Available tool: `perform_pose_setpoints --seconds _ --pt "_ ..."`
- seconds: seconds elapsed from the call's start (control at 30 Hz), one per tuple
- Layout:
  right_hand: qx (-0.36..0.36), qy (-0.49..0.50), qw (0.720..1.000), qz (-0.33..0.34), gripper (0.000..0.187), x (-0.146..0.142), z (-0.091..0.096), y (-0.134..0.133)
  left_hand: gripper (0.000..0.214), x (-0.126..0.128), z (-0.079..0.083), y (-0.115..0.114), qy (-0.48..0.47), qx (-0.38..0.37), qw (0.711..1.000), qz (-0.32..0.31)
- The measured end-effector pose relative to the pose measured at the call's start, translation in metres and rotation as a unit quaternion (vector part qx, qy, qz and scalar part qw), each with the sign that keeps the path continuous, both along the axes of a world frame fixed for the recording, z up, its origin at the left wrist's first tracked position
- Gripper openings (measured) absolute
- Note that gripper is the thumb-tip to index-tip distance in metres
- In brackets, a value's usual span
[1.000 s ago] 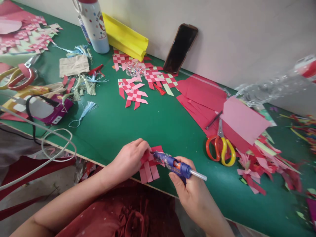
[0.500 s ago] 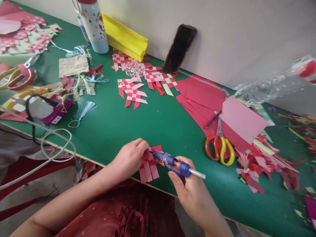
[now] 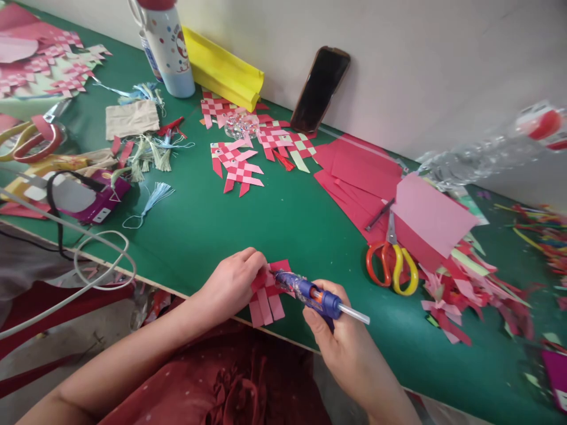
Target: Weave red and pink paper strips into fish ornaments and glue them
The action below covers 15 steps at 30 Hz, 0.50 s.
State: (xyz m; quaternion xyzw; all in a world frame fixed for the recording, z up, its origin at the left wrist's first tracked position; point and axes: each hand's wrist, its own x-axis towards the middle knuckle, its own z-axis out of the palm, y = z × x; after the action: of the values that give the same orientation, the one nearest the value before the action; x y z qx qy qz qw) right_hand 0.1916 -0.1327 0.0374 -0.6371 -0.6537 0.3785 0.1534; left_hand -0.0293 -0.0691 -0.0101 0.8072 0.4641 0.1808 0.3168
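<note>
My right hand (image 3: 343,324) is wrapped round a blue glue gun (image 3: 310,293), with a clear glue stick (image 3: 354,313) poking from its back end. The gun's nozzle end meets a pink and red piece of woven paper strips (image 3: 268,304) at the front edge of the table. My left hand (image 3: 237,280) pinches the upper left part of that paper piece, fingers closed beside the nozzle. The exact spot where nozzle and paper meet is partly hidden by the fingers and gun. Farther back lie finished-looking woven paper fish (image 3: 239,168).
On the green table (image 3: 190,218) are scissors (image 3: 392,265), red paper sheets (image 3: 363,171), paper scraps (image 3: 465,292), a blue tassel (image 3: 155,198) and a purple box (image 3: 100,198). A phone (image 3: 321,88) leans on the wall near a bottle (image 3: 170,56) and rolled yellow paper (image 3: 221,68). A white cord (image 3: 101,233) loops at left.
The view has shifted very slightly. Both hands, the glue gun and the woven paper piece stay almost exactly in place.
</note>
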Motion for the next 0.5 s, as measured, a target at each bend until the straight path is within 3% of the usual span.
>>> perform_pose_setpoints --seconds 0.37,0.5 --pt "0.025 -0.041 0.999 -0.014 0.026 -0.0068 -0.0043 0.0026 0.025 -0.0004 -0.0018 0.0009 0.01 -0.007 1.0 -0.006" --pt "0.046 -0.002 0.998 -0.045 0.027 -0.0026 -0.0042 0.001 0.023 0.0001 -0.0013 0.0009 0.017 -0.002 1.0 -0.003"
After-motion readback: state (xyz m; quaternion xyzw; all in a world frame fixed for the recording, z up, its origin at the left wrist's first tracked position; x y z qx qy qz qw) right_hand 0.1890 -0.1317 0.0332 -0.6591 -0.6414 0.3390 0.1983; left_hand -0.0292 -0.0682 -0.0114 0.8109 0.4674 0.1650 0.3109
